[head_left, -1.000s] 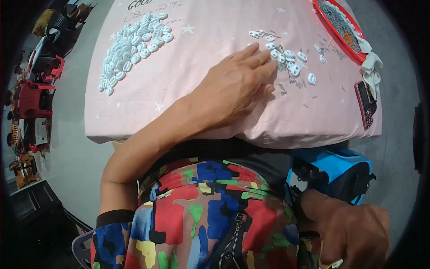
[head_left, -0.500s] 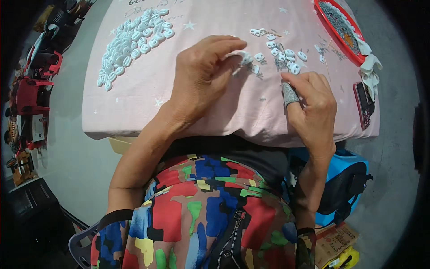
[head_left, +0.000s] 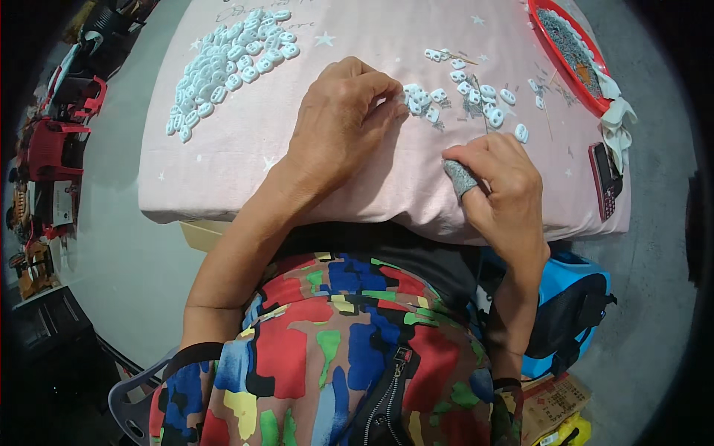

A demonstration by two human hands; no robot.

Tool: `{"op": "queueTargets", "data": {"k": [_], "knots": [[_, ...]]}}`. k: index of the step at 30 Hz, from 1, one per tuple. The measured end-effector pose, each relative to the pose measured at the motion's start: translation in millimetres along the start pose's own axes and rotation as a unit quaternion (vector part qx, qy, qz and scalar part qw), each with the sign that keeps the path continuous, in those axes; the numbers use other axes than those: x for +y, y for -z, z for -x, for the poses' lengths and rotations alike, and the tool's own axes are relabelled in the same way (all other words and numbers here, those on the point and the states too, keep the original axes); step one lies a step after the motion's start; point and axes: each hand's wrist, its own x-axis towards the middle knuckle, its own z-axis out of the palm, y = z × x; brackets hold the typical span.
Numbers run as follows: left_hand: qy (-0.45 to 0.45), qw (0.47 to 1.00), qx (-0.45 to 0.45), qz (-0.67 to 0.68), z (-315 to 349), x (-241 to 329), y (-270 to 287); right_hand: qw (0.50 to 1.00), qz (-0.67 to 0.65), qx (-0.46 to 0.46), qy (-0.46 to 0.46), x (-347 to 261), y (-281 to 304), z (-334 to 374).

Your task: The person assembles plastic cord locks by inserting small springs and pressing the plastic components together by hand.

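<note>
My left hand [head_left: 346, 123] is closed in a pinch beside a small cluster of white plastic pieces with dark holes [head_left: 420, 100]. Whatever lies between its thumb and forefinger is hidden from view. Nearer to me, my right hand [head_left: 502, 186] has its forefinger bent against the thumb, which wears a grey wrap [head_left: 460, 177]. I cannot make out anything in that pinch. Beyond it lie more white oval pieces [head_left: 488, 91] among small grey metal pins [head_left: 471, 108]. A single white oval piece [head_left: 520, 133] rests just past the right knuckles.
A large pile of white oval pieces [head_left: 216, 70] spreads over the pink tablecloth [head_left: 223, 175] at left. At far right sit a red tray [head_left: 537, 30] of small grey parts, a white cloth [head_left: 616, 119] and a phone [head_left: 606, 182]. Thin sticks [head_left: 549, 119] lie nearby.
My right hand has drawn back toward me and left, uncovering the single oval piece. The left thumb and forefinger have closed closer together beside the cluster.
</note>
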Motion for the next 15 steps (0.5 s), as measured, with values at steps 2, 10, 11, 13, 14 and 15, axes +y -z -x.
{"op": "queueTargets", "data": {"k": [2, 10, 11, 13, 14, 15], "knots": [[0.007, 1.0, -0.002, 0.015, -1, -1, 2, 0.999, 0.035, 0.03, 0.023, 7, -3, -6], [0.107, 0.987, -0.01, 0.117, -2, 11, 5, 0.997, 0.0, 0.074, -0.019, 6, -12, -15], [0.049, 0.998, -0.018, 0.035, -2, 7, 3, 0.997, 0.0, 0.075, -0.016, 6, -14, -15], [-0.008, 0.999, -0.009, -0.045, -3, 2, 0, 0.997, 0.022, 0.077, -0.009, 9, -16, -15], [-0.008, 0.999, -0.009, -0.045, -4, 1, -1, 0.996, 0.045, 0.079, -0.004, 10, -17, -15], [0.017, 1.0, 0.016, -0.002, -4, -1, -1, 0.996, 0.045, 0.08, -0.003, 11, -18, -14]]}}
